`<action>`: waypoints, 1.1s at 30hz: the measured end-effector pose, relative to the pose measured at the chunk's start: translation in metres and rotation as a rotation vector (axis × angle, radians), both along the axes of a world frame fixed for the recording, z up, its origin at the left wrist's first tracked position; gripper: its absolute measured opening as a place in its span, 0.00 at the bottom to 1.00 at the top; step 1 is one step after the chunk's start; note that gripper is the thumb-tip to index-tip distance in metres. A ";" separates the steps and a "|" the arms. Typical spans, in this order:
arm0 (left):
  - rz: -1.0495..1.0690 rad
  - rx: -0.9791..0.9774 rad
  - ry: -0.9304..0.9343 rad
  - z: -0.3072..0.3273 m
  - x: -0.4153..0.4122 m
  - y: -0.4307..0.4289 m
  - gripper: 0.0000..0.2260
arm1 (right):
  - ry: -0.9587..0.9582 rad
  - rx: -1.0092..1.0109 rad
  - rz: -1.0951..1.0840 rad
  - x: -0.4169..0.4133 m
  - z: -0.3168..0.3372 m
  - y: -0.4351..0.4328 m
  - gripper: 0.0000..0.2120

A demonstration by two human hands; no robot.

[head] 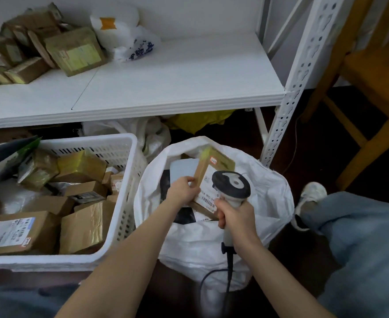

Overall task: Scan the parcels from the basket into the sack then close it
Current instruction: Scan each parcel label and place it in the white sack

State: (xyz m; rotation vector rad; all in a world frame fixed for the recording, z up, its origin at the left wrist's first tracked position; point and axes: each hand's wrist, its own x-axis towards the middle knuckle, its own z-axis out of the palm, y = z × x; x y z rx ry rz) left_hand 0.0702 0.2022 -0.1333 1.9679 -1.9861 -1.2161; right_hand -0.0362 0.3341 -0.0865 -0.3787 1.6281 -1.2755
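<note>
— Dark floor, with a white metal shelf overhead. What are the hands doing?
— The left hand pinches a cardboard parcel by its near edge and tilts the labelled face upward. The right hand is wrapped round the handle of a corded scanner. Its head points down at that label from very close.
— Why hold it there?
— I'd judge it saves a move. The parcel hangs right over the open mouth of the white sack, so once read it can simply drop in. Other packages already lie inside.
— And the basket?
— Just left of the sack, hard beside it, heaped with boxes not yet scanned.
— Any writing?
— The parcel has a white shipping label with a barcode and a few letters, too cut off to read. It also has a small red-bordered sticker with a scrawled mark. On the shelf, a plastic bag bears blue characters.
</note>
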 end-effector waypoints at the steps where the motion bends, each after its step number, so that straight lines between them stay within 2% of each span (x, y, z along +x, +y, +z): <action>1: -0.026 -0.010 -0.065 -0.005 -0.003 0.000 0.20 | 0.001 0.009 -0.012 -0.005 -0.003 -0.005 0.05; 5: -0.151 -0.103 -0.284 -0.024 0.001 0.010 0.15 | -0.002 0.055 -0.042 -0.026 -0.015 -0.019 0.03; 8: -0.300 -0.242 -0.523 -0.031 0.006 0.010 0.17 | 0.021 0.063 -0.104 -0.050 -0.023 -0.024 0.06; 10: -0.345 -0.437 -0.529 -0.025 -0.008 0.003 0.20 | 0.080 0.083 -0.195 -0.074 -0.034 -0.027 0.10; 12: -0.500 -0.550 -0.469 -0.020 -0.036 -0.001 0.23 | 0.209 0.150 -0.265 -0.101 -0.047 -0.027 0.19; 14: -0.671 -0.438 -0.503 -0.025 -0.063 0.003 0.30 | 0.337 0.247 -0.275 -0.127 -0.065 -0.026 0.24; 17: -0.663 -0.184 -0.606 -0.050 -0.074 0.011 0.38 | 0.368 0.354 -0.237 -0.152 -0.098 -0.022 0.29; 21: -0.589 -0.170 -0.544 -0.061 -0.068 0.009 0.40 | 0.332 0.495 -0.191 -0.159 -0.134 -0.016 0.27; 25: -0.453 -0.125 -0.483 -0.059 -0.068 0.008 0.47 | 0.295 0.522 -0.208 -0.153 -0.141 -0.020 0.23; 29: -0.461 -0.167 -0.366 -0.057 -0.075 0.005 0.47 | 0.194 0.342 -0.256 -0.144 -0.116 -0.033 0.24; 31: -0.598 -0.153 -0.289 -0.050 -0.083 0.006 0.41 | 0.137 0.213 -0.292 -0.137 -0.087 -0.043 0.25; 33: -0.701 -0.052 -0.221 -0.046 -0.088 0.010 0.33 | 0.117 0.086 -0.291 -0.127 -0.053 -0.051 0.21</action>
